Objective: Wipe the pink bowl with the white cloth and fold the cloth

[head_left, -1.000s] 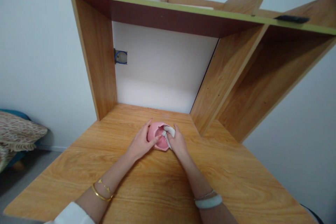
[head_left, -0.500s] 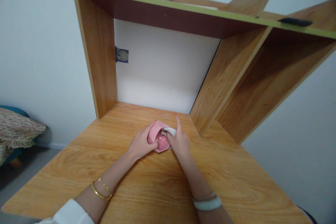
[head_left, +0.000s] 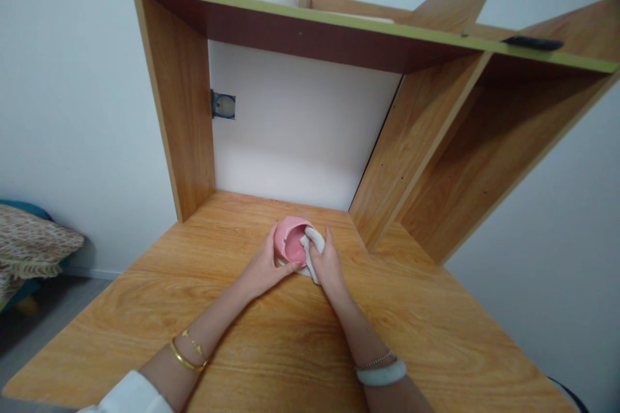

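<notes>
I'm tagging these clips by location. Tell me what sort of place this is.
Probably a room in a home: a wooden desk with a built-in shelf against a plain white wall, and a patterned bed or sofa cover at the left edge.

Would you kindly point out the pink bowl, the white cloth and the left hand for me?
pink bowl (head_left: 289,239), head view, on its inner wall.
white cloth (head_left: 312,242), head view, on the fold above the fingers.
left hand (head_left: 264,268), head view, on its back.
</notes>
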A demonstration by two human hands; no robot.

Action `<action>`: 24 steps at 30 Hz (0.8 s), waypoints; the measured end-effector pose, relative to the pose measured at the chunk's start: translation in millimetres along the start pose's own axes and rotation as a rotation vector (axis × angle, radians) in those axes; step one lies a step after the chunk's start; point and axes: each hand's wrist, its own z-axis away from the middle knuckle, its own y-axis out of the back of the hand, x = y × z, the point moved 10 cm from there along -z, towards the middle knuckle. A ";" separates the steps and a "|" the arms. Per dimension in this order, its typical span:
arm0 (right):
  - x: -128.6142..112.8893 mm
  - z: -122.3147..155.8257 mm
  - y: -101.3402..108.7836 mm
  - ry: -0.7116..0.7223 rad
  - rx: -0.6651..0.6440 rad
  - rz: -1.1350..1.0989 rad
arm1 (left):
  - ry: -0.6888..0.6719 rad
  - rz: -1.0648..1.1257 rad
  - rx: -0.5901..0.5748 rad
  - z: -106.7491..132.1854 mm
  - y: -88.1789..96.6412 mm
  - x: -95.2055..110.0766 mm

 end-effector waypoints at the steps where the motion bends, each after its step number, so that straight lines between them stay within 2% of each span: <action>1: -0.6 0.1 -1.8 0.009 -0.005 -0.011 | -0.033 0.035 0.032 -0.8 1.1 0.6; 5: -4.4 -0.8 -1.5 0.013 -0.027 0.077 | -0.069 0.064 0.110 -2.3 8.6 1.5; 10: -18.9 1.3 18.0 0.063 0.028 0.345 | -0.075 -0.176 0.073 0.4 17.0 17.5; 13: -28.4 4.3 19.0 0.139 0.039 0.404 | -0.076 -0.271 0.045 2.8 19.9 25.2; 16: -23.5 4.3 9.2 0.123 -0.022 0.369 | -0.053 -0.372 0.000 4.1 18.2 26.5; 19: -15.8 3.7 -0.2 0.093 -0.078 0.276 | -0.041 -0.386 0.010 3.7 20.0 26.7; 24: -9.0 4.2 2.3 0.064 -0.003 0.031 | 0.027 -0.273 0.034 2.3 16.2 14.5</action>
